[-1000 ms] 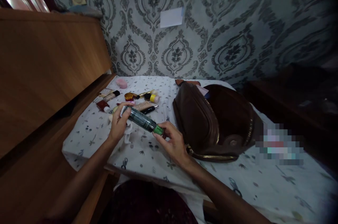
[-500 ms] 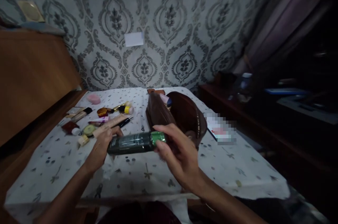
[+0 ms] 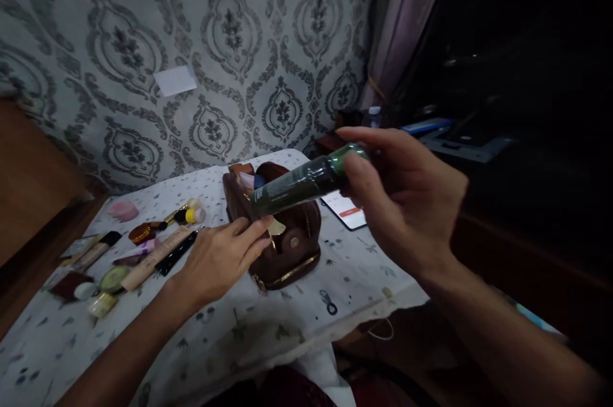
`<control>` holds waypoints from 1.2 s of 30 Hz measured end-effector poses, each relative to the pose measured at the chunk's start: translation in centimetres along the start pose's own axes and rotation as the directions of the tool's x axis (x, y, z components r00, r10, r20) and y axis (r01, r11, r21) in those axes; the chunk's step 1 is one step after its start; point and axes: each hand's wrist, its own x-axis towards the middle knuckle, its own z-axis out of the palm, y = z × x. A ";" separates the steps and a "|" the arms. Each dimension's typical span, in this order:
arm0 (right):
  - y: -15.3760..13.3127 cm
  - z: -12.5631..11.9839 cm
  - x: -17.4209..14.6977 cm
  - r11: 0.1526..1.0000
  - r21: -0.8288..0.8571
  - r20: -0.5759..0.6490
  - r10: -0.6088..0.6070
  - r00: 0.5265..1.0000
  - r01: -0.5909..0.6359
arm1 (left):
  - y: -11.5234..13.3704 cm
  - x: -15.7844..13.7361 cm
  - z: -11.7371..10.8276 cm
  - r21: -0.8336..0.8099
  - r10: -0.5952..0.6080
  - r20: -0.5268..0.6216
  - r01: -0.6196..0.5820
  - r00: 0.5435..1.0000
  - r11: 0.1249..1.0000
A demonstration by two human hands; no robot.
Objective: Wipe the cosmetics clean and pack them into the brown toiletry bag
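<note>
My right hand (image 3: 402, 196) grips a green, glossy tube-shaped bottle (image 3: 301, 183) by its bright green cap. The bottle is held at a slant above an unzipped brown cosmetic bag (image 3: 287, 273), its far end over the opening. At the bag's near-left rim is my left hand (image 3: 220, 257), fingers hooked over the edge and thumb hidden. Inside the bag a pale pink and dark blue item (image 3: 253, 182) shows, along with a yellowish piece (image 3: 276, 227) beside the left fingertips.
Left of the bag lie a beige tube (image 3: 156, 257), a black pen-like item (image 3: 177, 252), an amber jar (image 3: 141, 233), a green round container (image 3: 113, 279), a pink sponge (image 3: 123, 209) and several other cosmetics. A phone (image 3: 347, 210) rests behind my right hand.
My right hand has lifted the bottle up and rightward over the bag. The left hand has let go of the bottle and moved to the bag's rim. The view has turned right.
</note>
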 end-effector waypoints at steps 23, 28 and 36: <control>6.5 9.8 0.5 0.994 0.109 0.699 -0.061 0.713 -0.022 | -1.1 -2.1 2.1 0.091 0.108 -0.055 -0.103 0.993 0.990; 7.3 12.0 0.2 0.999 0.027 0.784 -0.010 0.620 -0.017 | -1.0 -2.2 2.2 0.069 0.098 -0.058 -0.094 0.993 0.993; 7.4 12.9 1.4 0.994 -0.069 0.850 0.016 0.526 0.082 | -0.6 -1.9 2.5 0.032 0.083 -0.096 -0.080 0.992 0.996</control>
